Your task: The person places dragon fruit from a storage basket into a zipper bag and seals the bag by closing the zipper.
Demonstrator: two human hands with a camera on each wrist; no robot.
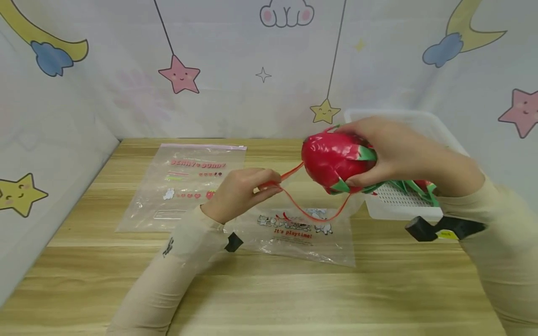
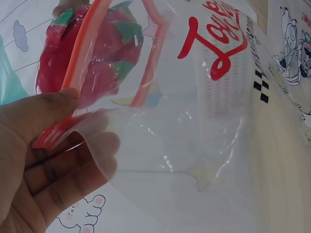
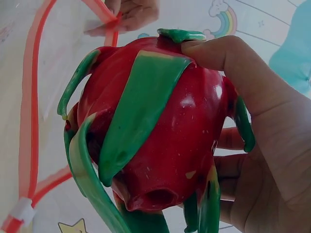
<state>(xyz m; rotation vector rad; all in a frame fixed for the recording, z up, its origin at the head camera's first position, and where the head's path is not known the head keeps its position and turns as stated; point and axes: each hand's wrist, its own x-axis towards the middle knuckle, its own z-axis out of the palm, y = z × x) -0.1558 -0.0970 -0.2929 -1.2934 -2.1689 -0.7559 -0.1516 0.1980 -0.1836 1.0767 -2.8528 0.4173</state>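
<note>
Left hand [image 1: 239, 193] pinches the red zip edge of the clear bag [image 1: 302, 233], holding it open, while the right hand [image 1: 395, 154] grips a toy dragon fruit [image 1: 332, 161] (red, green-leaved) just above the bag's mouth.

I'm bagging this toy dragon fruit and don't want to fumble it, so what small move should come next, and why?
Probably ease the dragon fruit a little further toward the mouth of the clear zip bag. The left hand pinches the bag's red zip edge and lifts it open, while the right hand grips the fruit right at that opening, so it looks lined up to slide in.
</note>
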